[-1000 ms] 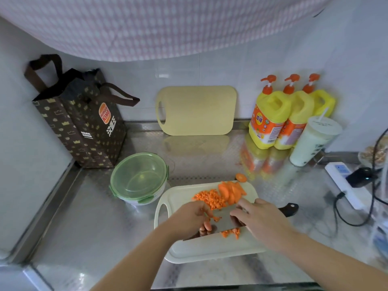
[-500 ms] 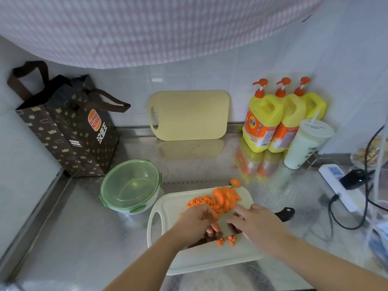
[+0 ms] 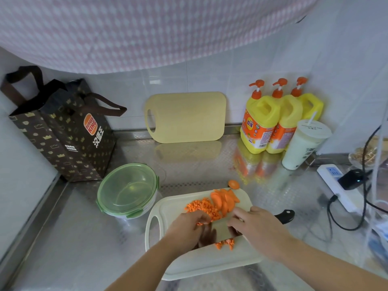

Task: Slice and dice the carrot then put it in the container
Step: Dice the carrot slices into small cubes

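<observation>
At the back left corner of the steel counter stood a dark brown paper bag with a crown print. To its right and nearer you sat the round clear container with a green clip-on lid, closed, just beside the left edge of the white plastic cutting board by the counter's front edge. Your left hand lay on that board, fingers bent down against the flat of the steel knife; whether it pinched any carrot I cannot tell. The diced carrot was heaped toward the board's far edge, with a smaller scatter in front of the blade, and the carrot slices overlapped at its far right corner. Your right hand was clasped over the knife, whose black handle stuck out to the right. Three yellow pump bottles stood at the back right.
</observation>
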Demonstrator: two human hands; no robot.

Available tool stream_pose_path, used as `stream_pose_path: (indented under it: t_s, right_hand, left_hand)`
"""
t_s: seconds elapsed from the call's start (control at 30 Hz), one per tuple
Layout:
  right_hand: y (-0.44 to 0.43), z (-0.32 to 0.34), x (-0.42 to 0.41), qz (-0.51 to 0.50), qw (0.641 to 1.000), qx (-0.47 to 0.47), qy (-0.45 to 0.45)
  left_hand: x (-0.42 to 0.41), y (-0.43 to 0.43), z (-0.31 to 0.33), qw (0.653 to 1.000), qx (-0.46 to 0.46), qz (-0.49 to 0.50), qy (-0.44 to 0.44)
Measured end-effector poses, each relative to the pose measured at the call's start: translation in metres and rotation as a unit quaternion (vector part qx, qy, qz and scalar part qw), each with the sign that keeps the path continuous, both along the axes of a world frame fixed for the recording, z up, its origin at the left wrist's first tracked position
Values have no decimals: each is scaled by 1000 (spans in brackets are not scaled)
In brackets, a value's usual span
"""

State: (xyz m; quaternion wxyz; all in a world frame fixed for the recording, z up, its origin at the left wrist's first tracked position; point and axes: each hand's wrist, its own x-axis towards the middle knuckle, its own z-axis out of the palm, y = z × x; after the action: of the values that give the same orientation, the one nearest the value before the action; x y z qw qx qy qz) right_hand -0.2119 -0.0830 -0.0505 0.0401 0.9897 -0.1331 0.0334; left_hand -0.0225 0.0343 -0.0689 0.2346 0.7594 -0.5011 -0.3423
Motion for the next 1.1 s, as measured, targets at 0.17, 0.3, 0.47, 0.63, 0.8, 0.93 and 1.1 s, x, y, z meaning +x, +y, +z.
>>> stream_pose_path:
  t_s: [0.17, 0.3, 0.47, 0.63, 0.8, 0.93, 1.1]
  right_hand:
    - [-3, 11, 1, -35, 996, 75, 37]
    - [-15, 10, -1, -121, 965, 222, 67]
    - [-26, 12, -1, -206, 888, 411, 19]
    - [-40, 6, -8, -268, 867, 416, -48]
    - [-48, 9, -15, -369, 824, 378, -204]
    - [-53, 13, -12, -376, 815, 382, -222]
    - [-52, 11, -3, -369, 819, 387, -208]
  left_hand:
    - [10, -1, 9, 996, -50, 68, -12]
    - [20, -1, 30, 961, -198, 194, -3]
    - [17, -2, 29, 929, -298, 195, -100]
    - [11, -11, 25, 955, -214, 190, -78]
    - [23, -42, 17, 990, -30, 66, -123]
    - [27, -84, 7, 974, 32, -82, -207]
    - [18, -121, -1, 922, 62, -214, -315]
